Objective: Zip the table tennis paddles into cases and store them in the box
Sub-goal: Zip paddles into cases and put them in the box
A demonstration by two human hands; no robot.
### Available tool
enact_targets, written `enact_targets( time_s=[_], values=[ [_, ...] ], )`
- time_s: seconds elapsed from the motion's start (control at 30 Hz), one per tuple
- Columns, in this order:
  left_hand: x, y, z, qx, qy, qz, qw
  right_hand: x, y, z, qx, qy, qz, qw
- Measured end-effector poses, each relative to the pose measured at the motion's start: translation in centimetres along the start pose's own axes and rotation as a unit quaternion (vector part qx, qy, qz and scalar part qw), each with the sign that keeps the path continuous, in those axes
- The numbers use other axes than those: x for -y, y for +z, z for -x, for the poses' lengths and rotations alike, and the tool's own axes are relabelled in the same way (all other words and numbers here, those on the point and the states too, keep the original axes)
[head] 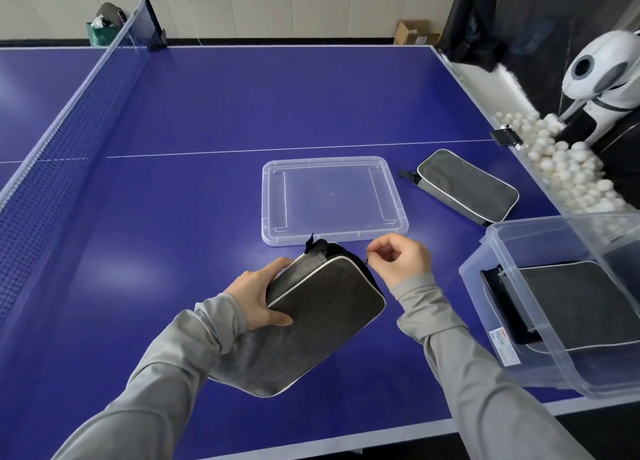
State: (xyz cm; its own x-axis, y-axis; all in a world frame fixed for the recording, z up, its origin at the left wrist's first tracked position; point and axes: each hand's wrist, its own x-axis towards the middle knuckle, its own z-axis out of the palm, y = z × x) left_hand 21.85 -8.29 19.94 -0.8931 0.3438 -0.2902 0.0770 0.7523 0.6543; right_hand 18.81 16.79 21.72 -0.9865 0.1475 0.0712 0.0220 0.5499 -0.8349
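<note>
A grey paddle case point(311, 321) with white piping is tilted up off the blue table near me. My left hand point(259, 297) grips its left edge. My right hand point(398, 260) pinches the zipper pull at the case's upper right side. A second grey case point(467, 186) lies flat on the table at the right. The clear plastic box point(519, 251) stands at the right table edge with a third grey case point(581, 303) lying inside it. No bare paddle is visible.
The box's clear lid point(332, 200) lies flat on the table just beyond the held case. The net point(69, 130) crosses the left side. A trough of white balls point(561, 165) and a white ball machine point(602, 78) sit beyond the right edge.
</note>
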Motion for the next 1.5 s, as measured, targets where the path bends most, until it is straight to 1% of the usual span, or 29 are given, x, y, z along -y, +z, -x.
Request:
enact_targets(
  time_s=[0.17, 0.33, 0.43, 0.63, 0.77, 0.83, 0.87, 0.97, 1.03, 1.1, 1.17, 1.23, 1.3, 1.43, 1.5],
  values=[
    [-0.5, -0.1, -0.6, 0.019, 0.001, -0.048, 0.999, 1.2, 0.3, 0.2, -0.007, 0.001, -0.047, 0.999],
    [-0.9, -0.1, -0.9, 0.022, 0.001, -0.082, 0.996, 2.2, 0.8, 0.4, -0.009, -0.004, -0.065, 0.998],
    [-1.0, 0.2, -1.2, 0.024, 0.0, -0.084, 0.996, 2.8, 1.5, 0.8, -0.012, -0.021, -0.053, 0.998],
    [-0.6, 0.7, -0.6, 0.006, -0.012, -0.024, 1.0, 3.5, 2.4, 0.9, -0.017, -0.036, -0.055, 0.998],
    [0.1, 0.8, 0.3, -0.03, -0.033, 0.098, 0.994, 3.9, 2.5, 0.8, -0.027, -0.058, -0.094, 0.994],
    [0.8, 0.7, 0.9, -0.059, -0.049, 0.181, 0.98, 3.5, 2.5, 0.9, -0.043, -0.063, -0.097, 0.992],
    [1.1, 0.6, 1.2, -0.075, -0.06, 0.23, 0.968, 3.1, 2.5, 1.0, -0.046, -0.048, -0.105, 0.992],
    [2.3, 0.4, 2.0, -0.121, -0.086, 0.389, 0.909, 1.5, 2.9, 1.6, -0.024, 0.041, -0.143, 0.989],
    [3.0, 0.1, 2.4, -0.14, -0.092, 0.463, 0.87, 0.6, 3.4, 2.3, 0.022, 0.108, -0.178, 0.978],
    [3.5, -0.2, 2.6, -0.149, -0.09, 0.517, 0.838, 0.2, 4.0, 3.1, 0.095, 0.168, -0.231, 0.954],
    [3.8, -0.4, 2.5, -0.149, -0.083, 0.556, 0.814, 0.0, 4.6, 3.8, 0.157, 0.197, -0.26, 0.932],
    [3.7, -0.5, 2.2, -0.145, -0.075, 0.579, 0.799, 0.2, 4.9, 4.2, 0.176, 0.192, -0.275, 0.925],
    [3.5, -0.6, 1.6, -0.13, -0.069, 0.59, 0.794, 0.6, 4.5, 4.2, 0.159, 0.185, -0.286, 0.927],
    [1.7, -0.9, 0.0, -0.069, -0.061, 0.579, 0.81, 0.6, 2.3, 4.0, 0.106, 0.186, -0.295, 0.931],
    [0.4, -0.9, -0.8, -0.034, -0.062, 0.588, 0.806, 0.1, 0.6, 4.1, 0.09, 0.187, -0.288, 0.935]
  ],
)
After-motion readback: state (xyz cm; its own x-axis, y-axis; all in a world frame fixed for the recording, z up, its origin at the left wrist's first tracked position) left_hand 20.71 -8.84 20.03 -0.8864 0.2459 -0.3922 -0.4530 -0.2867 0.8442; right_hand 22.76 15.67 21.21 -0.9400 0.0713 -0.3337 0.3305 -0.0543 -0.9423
